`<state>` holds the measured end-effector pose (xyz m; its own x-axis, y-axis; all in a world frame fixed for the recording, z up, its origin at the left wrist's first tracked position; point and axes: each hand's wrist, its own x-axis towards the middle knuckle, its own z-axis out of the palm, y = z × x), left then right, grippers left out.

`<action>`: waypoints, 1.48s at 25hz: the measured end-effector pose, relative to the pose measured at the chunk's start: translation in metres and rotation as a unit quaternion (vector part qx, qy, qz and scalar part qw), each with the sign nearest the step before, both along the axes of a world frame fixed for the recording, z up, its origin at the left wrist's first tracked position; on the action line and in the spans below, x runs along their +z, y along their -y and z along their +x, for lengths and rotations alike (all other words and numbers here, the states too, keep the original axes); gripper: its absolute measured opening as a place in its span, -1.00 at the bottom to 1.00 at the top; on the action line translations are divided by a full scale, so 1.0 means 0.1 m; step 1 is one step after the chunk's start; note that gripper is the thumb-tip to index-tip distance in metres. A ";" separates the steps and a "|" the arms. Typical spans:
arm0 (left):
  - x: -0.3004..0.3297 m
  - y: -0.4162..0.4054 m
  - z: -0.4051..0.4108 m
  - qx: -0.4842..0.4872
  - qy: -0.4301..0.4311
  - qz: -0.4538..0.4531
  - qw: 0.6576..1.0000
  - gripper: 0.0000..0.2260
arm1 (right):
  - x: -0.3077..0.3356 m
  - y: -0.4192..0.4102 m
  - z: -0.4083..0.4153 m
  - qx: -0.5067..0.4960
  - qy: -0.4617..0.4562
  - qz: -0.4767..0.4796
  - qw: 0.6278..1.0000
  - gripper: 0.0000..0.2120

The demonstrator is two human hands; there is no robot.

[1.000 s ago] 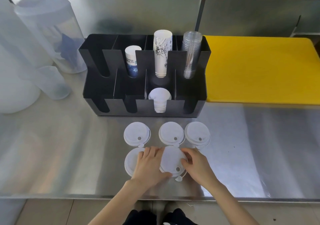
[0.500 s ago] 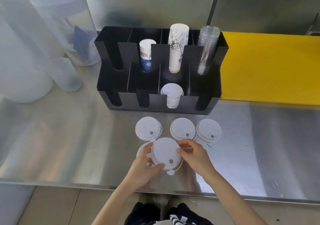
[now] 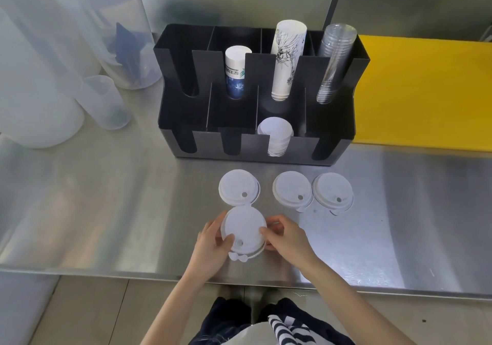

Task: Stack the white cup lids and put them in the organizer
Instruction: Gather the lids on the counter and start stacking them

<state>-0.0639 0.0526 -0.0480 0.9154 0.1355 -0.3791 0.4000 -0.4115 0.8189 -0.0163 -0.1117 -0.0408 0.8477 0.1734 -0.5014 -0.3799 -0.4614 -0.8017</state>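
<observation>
Your left hand [image 3: 213,243] and right hand [image 3: 287,238] both close on the stacked lids [image 3: 243,231], fingers [image 3: 269,231] pinching the rim from opposite sides with a thumb laid on top from each hand. Holding it from both sides like this lets you line up the rims and press the upper lid down onto the one under it; the two small tabs poking out toward you suggest a pair, though you cannot count the layers for certain. The stack sits low over the steel surface [image 3: 106,211], near its front edge.

Just beyond your fingers lies one loose lid [image 3: 238,189], almost touching the stack. Off to the right of your right fingers, two more lids [image 3: 292,193] and [image 3: 332,194] lie side by side, rims overlapping slightly. All three still need gathering.

Farther beyond sits the black organizer [image 3: 343,121]. Its front row already holds a lid stack [image 3: 275,134] in one slot, likely where yours belongs. Behind it stand paper cups [image 3: 288,57] and clear cups [image 3: 334,62].
</observation>
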 end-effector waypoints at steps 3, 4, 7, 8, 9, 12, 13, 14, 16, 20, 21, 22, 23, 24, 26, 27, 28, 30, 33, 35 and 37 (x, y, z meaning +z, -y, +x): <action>-0.05 0.01 0.04 -0.003 -0.011 0.027 1.000 -0.56 | -0.05 -0.02 0.00 -0.005 0.000 -0.024 1.000 -0.78; -0.07 0.02 0.04 -0.002 -0.016 0.033 0.999 -0.56 | -0.06 -0.02 -0.01 -0.004 0.001 -0.032 0.999 -0.78; -0.12 0.05 0.02 -0.010 -0.013 0.064 0.998 -0.56 | -0.09 -0.02 0.01 0.000 0.018 -0.051 0.999 -0.78; -0.12 0.07 0.02 -0.011 -0.010 0.067 0.998 -0.56 | -0.09 -0.01 0.02 -0.001 0.024 -0.055 0.998 -0.78; -0.13 0.07 0.01 -0.013 -0.005 0.068 0.998 -0.56 | -0.09 -0.01 0.03 0.000 0.032 -0.064 0.997 -0.79; -0.14 0.09 0.01 -0.016 0.009 0.071 0.997 -0.58 | -0.09 0.00 0.05 0.012 0.063 -0.098 0.993 -0.80; -0.14 0.09 0.01 -0.013 0.011 0.067 0.998 -0.59 | -0.08 0.01 0.06 0.016 0.070 -0.103 0.992 -0.81; -0.13 0.10 0.01 -0.007 0.014 0.062 0.998 -0.60 | -0.08 0.02 0.06 0.021 0.075 -0.106 0.991 -0.81; -0.12 0.10 0.00 0.007 0.019 0.058 0.998 -0.63 | -0.08 0.03 0.07 0.028 0.081 -0.110 0.990 -0.81; -0.11 0.13 -0.02 0.021 0.028 0.063 0.997 -0.67 | -0.10 0.05 0.08 0.039 0.084 -0.116 0.989 -0.82; -0.11 0.14 -0.02 0.024 0.029 0.067 0.997 -0.67 | -0.10 0.05 0.08 0.039 0.087 -0.117 0.989 -0.83; -0.12 0.14 -0.02 0.025 0.029 0.072 0.997 -0.67 | -0.10 0.05 0.09 0.040 0.090 -0.118 0.988 -0.83; -0.13 0.14 -0.02 0.025 0.029 0.076 0.996 -0.67 | -0.11 0.05 0.09 0.042 0.092 -0.118 0.988 -0.83; -0.13 0.15 -0.03 0.025 0.028 0.080 0.996 -0.67 | -0.11 0.05 0.10 0.045 0.092 -0.119 0.988 -0.82; -0.14 0.15 -0.03 0.027 0.027 0.084 0.996 -0.67 | -0.13 0.05 0.10 0.053 0.094 -0.126 0.986 -0.81; -0.15 0.15 -0.03 0.028 0.028 0.087 0.995 -0.67 | -0.13 0.05 0.10 0.057 0.096 -0.130 0.985 -0.81; -0.15 0.15 -0.03 0.027 0.029 0.093 0.995 -0.67 | -0.13 0.05 0.10 0.060 0.099 -0.132 0.984 -0.80; -0.15 0.16 -0.03 0.025 0.030 0.105 0.994 -0.67 | -0.13 0.05 0.10 0.066 0.108 -0.134 0.983 -0.80; -0.16 0.18 -0.05 0.027 0.026 0.092 0.995 -0.68 | -0.11 0.05 0.10 0.074 0.129 -0.136 0.980 -0.80; -0.15 0.21 -0.08 0.028 0.032 0.085 0.996 -0.69 | -0.11 0.06 0.09 0.075 0.131 -0.140 0.979 -0.79; -0.15 0.24 -0.10 0.025 0.040 0.078 0.996 -0.68 | -0.10 0.09 0.08 0.074 0.127 -0.142 0.979 -0.79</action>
